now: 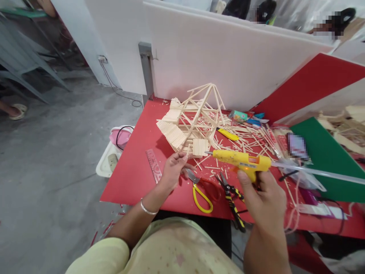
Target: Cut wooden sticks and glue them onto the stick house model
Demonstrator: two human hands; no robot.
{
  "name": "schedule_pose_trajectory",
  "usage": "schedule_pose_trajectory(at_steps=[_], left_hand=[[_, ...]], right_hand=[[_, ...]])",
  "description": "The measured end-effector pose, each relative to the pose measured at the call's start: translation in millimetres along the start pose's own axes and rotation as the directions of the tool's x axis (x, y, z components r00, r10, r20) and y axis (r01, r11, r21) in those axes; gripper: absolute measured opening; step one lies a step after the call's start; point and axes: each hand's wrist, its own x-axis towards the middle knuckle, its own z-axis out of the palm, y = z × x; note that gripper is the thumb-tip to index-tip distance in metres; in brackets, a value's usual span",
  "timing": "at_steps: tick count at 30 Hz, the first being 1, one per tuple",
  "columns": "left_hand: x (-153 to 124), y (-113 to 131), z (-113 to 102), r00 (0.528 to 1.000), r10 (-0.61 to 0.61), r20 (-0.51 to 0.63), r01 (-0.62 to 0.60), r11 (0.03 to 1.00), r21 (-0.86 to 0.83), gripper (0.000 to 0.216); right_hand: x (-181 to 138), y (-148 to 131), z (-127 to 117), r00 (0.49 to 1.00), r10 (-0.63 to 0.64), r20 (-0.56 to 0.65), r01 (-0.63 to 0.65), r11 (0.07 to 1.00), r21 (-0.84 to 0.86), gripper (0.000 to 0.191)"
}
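My right hand (264, 194) is wrapped around the handle of a yellow hot glue gun (242, 160), its nozzle pointing left. The tip is by a small square panel of wooden sticks (200, 147), on the near side of a model frame (196, 114) built from thin sticks. Thumb and fingertips of my left hand (173, 171) pinch together at the panel's lower left; what they hold is too small to make out. Under that hand lie scissors (203, 194) with yellow and red handles. Stick-covered slopes (172, 133) form the model's left side.
Loose sticks (245, 135) and a yellow cutter knife (228, 134) lie right of the model. Pliers (232, 198) rest at the red table's (125, 182) front edge. A clear ruler (154, 165) is at left. A white partition (222, 57) stands behind; a green board (322, 163) lies right.
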Motion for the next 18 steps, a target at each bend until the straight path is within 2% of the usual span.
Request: schedule_pose_trajectory(at_steps=[6,13,18], left_hand=[[0.9,0.0,0.7,1.000,0.020,0.014,-0.021,0.999,0.044,0.039],[-2.6,-2.2,0.0,0.996,0.085,0.034,-0.090,0.980,0.177,0.034],[-6.4,0.8,2.3,0.996,0.079,0.038,-0.086,0.962,0.261,0.037]], right_hand=[[0.3,2.3,3.2,1.000,-0.001,0.007,0.001,1.000,0.012,0.038],[-0.2,2.3,8.6,0.998,-0.050,0.029,0.048,0.997,0.060,0.040],[-1.1,2.9,17.6,0.998,-0.028,0.062,0.023,0.996,0.088,0.039]])
